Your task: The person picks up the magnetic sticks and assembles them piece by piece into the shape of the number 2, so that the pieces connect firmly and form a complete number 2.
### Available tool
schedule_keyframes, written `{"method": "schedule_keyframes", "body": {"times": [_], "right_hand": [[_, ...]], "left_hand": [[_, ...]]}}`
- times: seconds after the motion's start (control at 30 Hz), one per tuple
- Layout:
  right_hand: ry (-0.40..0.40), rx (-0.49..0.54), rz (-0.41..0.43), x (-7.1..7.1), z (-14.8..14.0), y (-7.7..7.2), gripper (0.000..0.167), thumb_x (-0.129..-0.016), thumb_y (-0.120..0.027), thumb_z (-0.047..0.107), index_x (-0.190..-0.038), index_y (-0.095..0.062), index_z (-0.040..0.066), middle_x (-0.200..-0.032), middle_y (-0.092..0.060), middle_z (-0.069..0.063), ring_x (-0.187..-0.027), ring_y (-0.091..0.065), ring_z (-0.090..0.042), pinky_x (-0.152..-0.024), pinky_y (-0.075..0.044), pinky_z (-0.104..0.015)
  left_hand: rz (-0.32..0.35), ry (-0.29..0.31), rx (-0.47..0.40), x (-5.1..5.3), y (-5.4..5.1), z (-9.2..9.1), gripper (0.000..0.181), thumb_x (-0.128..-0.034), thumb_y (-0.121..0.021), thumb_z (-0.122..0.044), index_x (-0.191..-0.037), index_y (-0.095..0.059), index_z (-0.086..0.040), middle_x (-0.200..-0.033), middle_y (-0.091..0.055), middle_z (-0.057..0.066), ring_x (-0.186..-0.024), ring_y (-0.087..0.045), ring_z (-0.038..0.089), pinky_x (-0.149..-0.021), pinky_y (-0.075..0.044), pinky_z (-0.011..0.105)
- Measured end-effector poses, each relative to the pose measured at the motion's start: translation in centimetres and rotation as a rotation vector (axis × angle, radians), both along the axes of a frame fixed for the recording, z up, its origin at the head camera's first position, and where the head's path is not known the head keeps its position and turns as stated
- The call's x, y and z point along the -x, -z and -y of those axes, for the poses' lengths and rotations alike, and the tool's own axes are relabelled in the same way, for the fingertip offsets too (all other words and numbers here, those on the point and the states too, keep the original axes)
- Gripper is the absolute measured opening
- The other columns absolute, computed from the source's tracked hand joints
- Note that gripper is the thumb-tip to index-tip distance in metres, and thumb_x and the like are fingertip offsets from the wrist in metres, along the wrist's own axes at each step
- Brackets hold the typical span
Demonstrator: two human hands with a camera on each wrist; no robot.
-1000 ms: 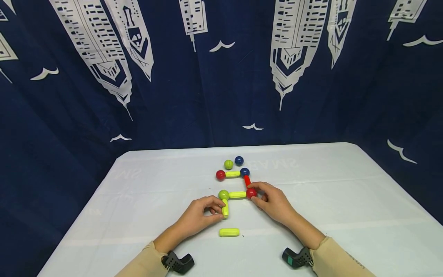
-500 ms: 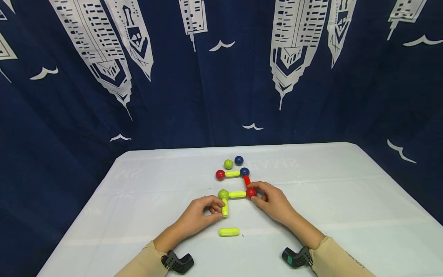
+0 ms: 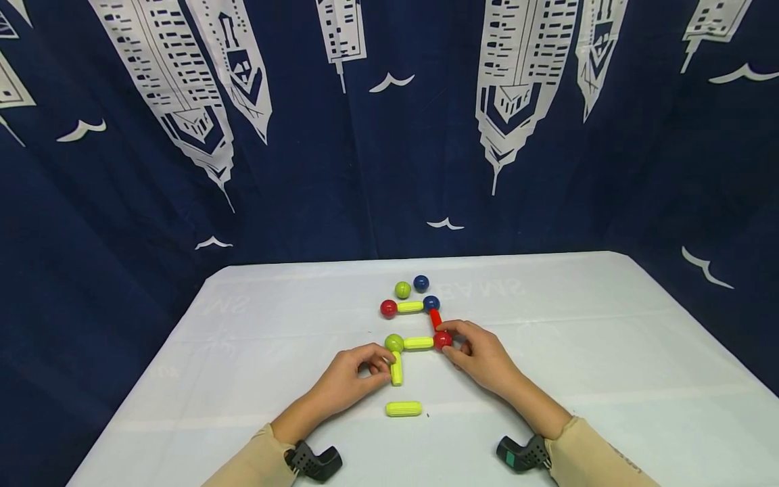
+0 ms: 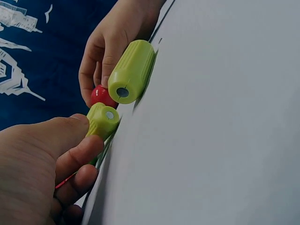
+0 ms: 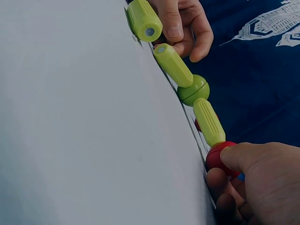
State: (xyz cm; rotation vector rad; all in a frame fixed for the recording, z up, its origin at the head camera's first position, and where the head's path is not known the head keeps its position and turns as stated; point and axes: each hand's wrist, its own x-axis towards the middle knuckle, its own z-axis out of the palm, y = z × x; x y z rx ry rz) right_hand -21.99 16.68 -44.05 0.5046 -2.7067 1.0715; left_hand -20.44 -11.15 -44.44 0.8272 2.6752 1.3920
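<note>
Magnetic balls and rods form a zigzag chain on the white table [image 3: 548, 352]. My right hand [image 3: 481, 355] pinches a red ball [image 5: 218, 157] between thumb and fingers. That ball joins a red rod [image 3: 435, 319] and a yellow-green rod [image 5: 209, 123]. This rod leads left to a green ball [image 3: 394, 343], from which another yellow-green rod [image 3: 397, 369] points toward me. Beside this last rod lies my left hand [image 3: 353, 375], its fingers loosely curved and the fingertips at the rod's left side. In the right wrist view, no finger wraps round it.
A loose yellow-green rod [image 3: 404, 408] lies nearer me. At the chain's far end are a blue ball [image 3: 431, 303], a yellow-green rod [image 3: 410, 307] and a red ball [image 3: 388, 309]. Behind them sit a loose green ball [image 3: 402, 290] and another blue ball [image 3: 421, 283].
My left thumb has drawn back slightly from the near end of the yellow-green rod. The right hand keeps its pinch on the red ball, and the chain has kept its shape.
</note>
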Motion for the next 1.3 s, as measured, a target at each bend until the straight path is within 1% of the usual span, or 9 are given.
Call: {"method": "schedule_keyframes", "body": {"times": [0.2, 0.37, 0.57, 0.67, 0.77, 0.9, 1.03, 1.17, 1.3], "right_hand": [[-0.002, 0.016, 0.004, 0.1, 0.0, 0.0, 0.035, -0.087, -0.076, 0.012, -0.120, -0.067, 0.019, -0.098, -0.065, 0.001, -0.060, -0.046, -0.006, -0.054, -0.040, -0.020], [-0.014, 0.030, 0.037, 0.2, 0.2, 0.0, 0.036, -0.088, -0.075, 0.012, -0.122, -0.066, 0.018, -0.097, -0.065, 0.000, -0.056, -0.048, -0.006, -0.053, -0.042, -0.021], [-0.002, 0.054, 0.041, 0.5, 0.0, 0.0, 0.036, -0.088, -0.075, 0.011, -0.122, -0.065, 0.019, -0.105, -0.067, -0.003, -0.052, -0.049, -0.006, -0.051, -0.042, -0.022], [-0.010, 0.064, 0.052, 0.6, -0.1, 0.0, 0.036, -0.089, -0.074, 0.011, -0.123, -0.065, 0.019, -0.107, -0.067, -0.005, -0.051, -0.050, -0.007, -0.051, -0.042, -0.022], [-0.012, 0.066, 0.060, 0.5, 0.0, 0.1, 0.037, -0.089, -0.074, 0.010, -0.123, -0.065, 0.018, -0.107, -0.067, -0.005, -0.051, -0.050, -0.007, -0.051, -0.043, -0.022], [-0.007, 0.074, 0.055, 0.5, 0.0, 0.0, 0.036, -0.089, -0.074, 0.010, -0.123, -0.065, 0.018, -0.108, -0.068, -0.005, -0.051, -0.050, -0.007, -0.051, -0.042, -0.022], [-0.003, 0.074, 0.059, 0.5, 0.1, 0.1, 0.036, -0.089, -0.074, 0.010, -0.123, -0.065, 0.019, -0.110, -0.068, -0.005, -0.051, -0.050, -0.007, -0.051, -0.042, -0.022], [0.005, 0.064, 0.059, 0.5, 0.1, 0.2, 0.038, -0.088, -0.075, 0.011, -0.123, -0.065, 0.019, -0.109, -0.068, -0.005, -0.051, -0.050, -0.007, -0.051, -0.042, -0.022], [0.011, 0.065, 0.059, 0.4, 0.0, 0.2, 0.038, -0.088, -0.075, 0.011, -0.123, -0.065, 0.019, -0.109, -0.068, -0.005, -0.051, -0.050, -0.007, -0.051, -0.043, -0.022]], "left_hand": [[-0.011, -0.073, -0.014, 0.2, -0.4, 0.0, 0.020, -0.0895, -0.074, -0.014, -0.108, -0.068, -0.018, -0.084, -0.066, -0.008, -0.076, -0.057, 0.003, -0.069, -0.046, 0.020], [0.027, -0.138, -0.002, 0.8, -1.2, -0.1, 0.028, -0.0887, -0.073, -0.010, -0.115, -0.065, -0.016, -0.097, -0.064, 0.000, -0.075, -0.056, 0.007, -0.066, -0.048, 0.019], [0.001, -0.154, 0.065, 2.2, -2.4, -0.8, 0.035, -0.0885, -0.074, -0.012, -0.122, -0.065, -0.016, -0.112, -0.062, 0.009, -0.078, -0.056, 0.011, -0.069, -0.048, 0.021], [0.015, -0.167, 0.070, 2.7, -2.3, -1.0, 0.035, -0.0894, -0.073, -0.014, -0.124, -0.065, -0.016, -0.115, -0.063, 0.009, -0.077, -0.055, 0.012, -0.068, -0.047, 0.021], [0.040, -0.196, 0.058, 2.9, -1.9, -1.0, 0.034, -0.0907, -0.072, -0.016, -0.124, -0.065, -0.017, -0.119, -0.063, 0.007, -0.078, -0.055, 0.011, -0.068, -0.047, 0.021], [0.058, -0.240, 0.003, 3.0, -1.4, -0.7, 0.030, -0.0926, -0.070, -0.015, -0.122, -0.065, -0.018, -0.120, -0.064, 0.006, -0.079, -0.057, 0.010, -0.067, -0.047, 0.021], [0.078, -0.251, -0.040, 3.3, -1.6, -0.6, 0.029, -0.0937, -0.068, -0.013, -0.122, -0.065, -0.016, -0.119, -0.065, 0.007, -0.073, -0.058, 0.011, -0.062, -0.047, 0.022], [0.071, -0.280, -0.041, 4.4, -2.1, -0.7, 0.028, -0.0945, -0.067, -0.015, -0.122, -0.065, -0.015, -0.117, -0.065, 0.007, -0.074, -0.057, 0.013, -0.063, -0.047, 0.023], [0.058, -0.315, -0.056, 6.5, -2.9, -1.0, 0.028, -0.0945, -0.067, -0.017, -0.123, -0.065, -0.014, -0.119, -0.064, 0.008, -0.088, -0.059, 0.017, -0.073, -0.049, 0.027]]}}
